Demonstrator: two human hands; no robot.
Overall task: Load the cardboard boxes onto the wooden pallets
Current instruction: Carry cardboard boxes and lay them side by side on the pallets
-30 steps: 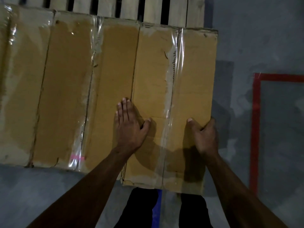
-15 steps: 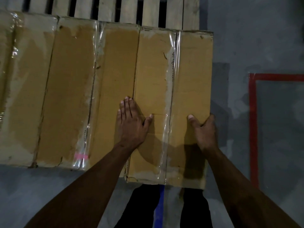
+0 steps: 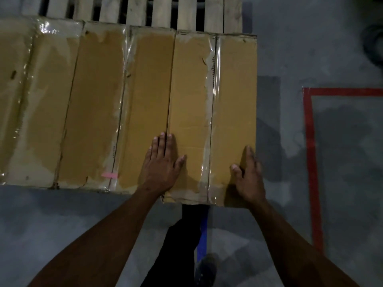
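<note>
Box [image 3: 213,112] at frame centre-right now nearly flush with neighbour row; left hand [image 3: 161,166] flat, fingers straight together; right hand [image 3: 248,177] shifted nearer, fingers extended along box's right edge.

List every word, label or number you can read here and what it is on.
None can be read.
Dark print along the tape seam of the rightmost box: too small and blurred.
Pink mark on the next box's tape: no text visible.
</note>
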